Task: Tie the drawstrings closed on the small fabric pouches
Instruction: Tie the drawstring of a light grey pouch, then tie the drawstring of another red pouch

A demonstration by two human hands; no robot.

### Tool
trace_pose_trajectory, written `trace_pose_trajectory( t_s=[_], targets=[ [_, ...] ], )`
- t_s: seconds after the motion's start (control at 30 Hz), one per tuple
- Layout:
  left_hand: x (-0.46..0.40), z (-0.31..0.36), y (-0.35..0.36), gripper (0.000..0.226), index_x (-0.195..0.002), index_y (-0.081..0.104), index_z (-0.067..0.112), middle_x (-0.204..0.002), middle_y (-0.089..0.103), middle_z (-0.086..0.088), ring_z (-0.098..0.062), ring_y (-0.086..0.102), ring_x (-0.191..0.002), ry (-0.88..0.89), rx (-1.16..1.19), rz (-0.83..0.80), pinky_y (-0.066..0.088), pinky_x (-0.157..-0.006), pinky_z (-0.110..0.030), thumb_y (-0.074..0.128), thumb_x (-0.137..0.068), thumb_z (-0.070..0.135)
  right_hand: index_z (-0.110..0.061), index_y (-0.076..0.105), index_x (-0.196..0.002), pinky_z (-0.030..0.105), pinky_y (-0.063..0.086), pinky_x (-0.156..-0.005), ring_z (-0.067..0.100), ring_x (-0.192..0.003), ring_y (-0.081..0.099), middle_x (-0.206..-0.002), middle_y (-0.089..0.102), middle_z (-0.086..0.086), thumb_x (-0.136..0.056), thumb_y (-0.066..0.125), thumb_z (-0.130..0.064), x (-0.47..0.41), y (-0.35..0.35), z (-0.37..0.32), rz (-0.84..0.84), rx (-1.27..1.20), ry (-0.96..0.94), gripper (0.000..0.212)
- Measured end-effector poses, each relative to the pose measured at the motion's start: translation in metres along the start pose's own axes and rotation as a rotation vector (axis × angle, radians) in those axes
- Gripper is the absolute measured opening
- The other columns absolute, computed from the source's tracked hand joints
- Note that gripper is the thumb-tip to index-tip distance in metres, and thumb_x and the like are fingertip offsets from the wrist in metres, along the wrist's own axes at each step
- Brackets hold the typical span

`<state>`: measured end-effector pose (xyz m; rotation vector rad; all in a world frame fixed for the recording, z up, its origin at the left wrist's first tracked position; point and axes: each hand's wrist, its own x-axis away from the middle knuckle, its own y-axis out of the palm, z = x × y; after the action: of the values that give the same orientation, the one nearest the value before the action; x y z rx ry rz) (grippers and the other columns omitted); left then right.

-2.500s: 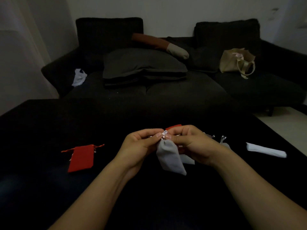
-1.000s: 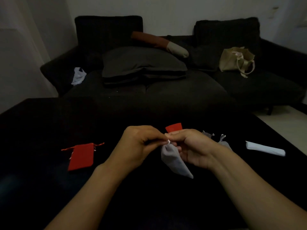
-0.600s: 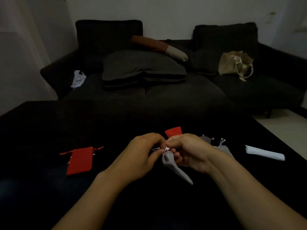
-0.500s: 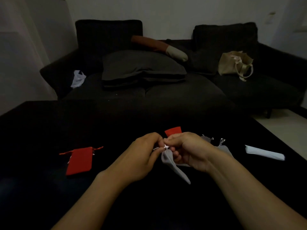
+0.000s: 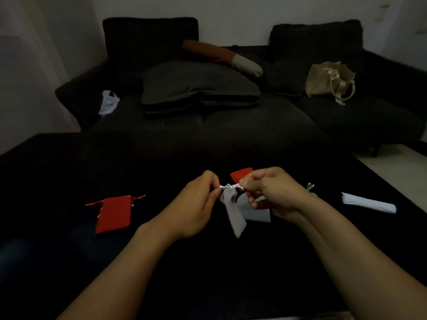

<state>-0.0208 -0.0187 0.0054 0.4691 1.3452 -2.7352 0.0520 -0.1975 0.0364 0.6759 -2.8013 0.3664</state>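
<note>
A small grey pouch point(image 5: 233, 213) hangs above the black table, its neck gathered. Its white drawstring point(image 5: 230, 186) stretches sideways between my hands. My left hand point(image 5: 196, 206) pinches the string's left end. My right hand point(image 5: 272, 190) pinches the right end. A red pouch point(image 5: 113, 213) with its strings loose lies flat to the left. Another red pouch point(image 5: 241, 174) peeks out behind my right hand. A pale grey pouch point(image 5: 256, 210) lies under my right hand, and one more grey pouch point(image 5: 310, 191) shows past my right wrist.
A white folded piece point(image 5: 368, 203) lies on the black table point(image 5: 57, 176) at the right. Behind the table stands a dark sofa point(image 5: 231, 121) with a grey cushion point(image 5: 196, 86), a beige tote bag point(image 5: 328, 80) and a white plastic bag point(image 5: 108, 103).
My hands have drawn apart, pulling the white drawstring out sideways from the grey pouch's neck. The pouch now hangs straight down from the taut string.
</note>
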Motion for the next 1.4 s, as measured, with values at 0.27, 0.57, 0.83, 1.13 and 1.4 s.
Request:
trace_pose_trajectory(
  t_s=[0.27,0.57,0.83,1.13,1.4],
  targets=[
    [0.002,-0.005,0.013,0.011,-0.091,0.047,0.015,-0.084,0.057,0.001,-0.002,0.061,-0.072,-0.071,0.333,0.02,0.055,-0.066,-0.02,0.047,-0.1,0.009,-0.008,0.062,-0.108,0.036,0.052,-0.077,0.027,-0.096,0.066,-0.11,0.068,0.019,-0.096,0.057,-0.033,-0.006,-0.001,0.019,-0.306,-0.1,-0.035,0.028],
    [0.006,-0.039,-0.01,0.022,-0.103,0.051,0.021,-0.097,0.066,0.0,-0.014,0.066,-0.084,-0.318,0.183,0.122,0.052,-0.076,-0.029,0.061,-0.089,0.007,-0.004,0.069,-0.083,0.027,0.052,-0.053,0.015,-0.059,0.061,-0.067,0.066,0.007,-0.078,0.081,-0.025,-0.036,0.028,0.043,-0.008,0.395,-0.256,0.024],
    [0.052,-0.129,-0.064,0.086,-0.143,0.036,0.006,-0.146,0.036,-0.021,-0.041,0.04,-0.131,-1.153,-0.343,-0.039,0.038,-0.107,-0.049,0.054,-0.085,0.066,-0.019,0.061,-0.124,0.021,0.044,-0.089,0.016,-0.108,0.061,-0.124,0.063,0.002,-0.081,0.077,-0.024,-0.052,0.08,0.036,0.247,0.57,-0.374,0.046],
    [0.07,-0.155,-0.068,0.065,-0.122,0.054,0.004,-0.123,0.062,-0.017,-0.033,0.061,-0.112,-1.099,-0.089,0.239,0.05,-0.095,-0.038,0.087,-0.069,0.021,-0.02,0.065,-0.112,0.024,0.052,-0.078,0.011,-0.094,0.066,-0.104,0.068,-0.003,-0.081,0.077,-0.027,-0.049,0.15,0.037,-0.129,0.516,-0.32,0.034],
    [0.052,-0.112,-0.056,0.033,-0.108,0.067,0.01,-0.092,0.07,-0.004,-0.011,0.065,-0.075,-0.763,0.65,0.327,0.053,-0.06,-0.02,0.073,-0.079,-0.006,-0.012,0.056,-0.124,0.026,0.056,-0.066,0.016,-0.086,0.068,-0.104,0.067,0.007,-0.08,0.08,-0.023,-0.047,0.138,0.037,-0.303,0.029,-0.052,0.051]
  ],
)
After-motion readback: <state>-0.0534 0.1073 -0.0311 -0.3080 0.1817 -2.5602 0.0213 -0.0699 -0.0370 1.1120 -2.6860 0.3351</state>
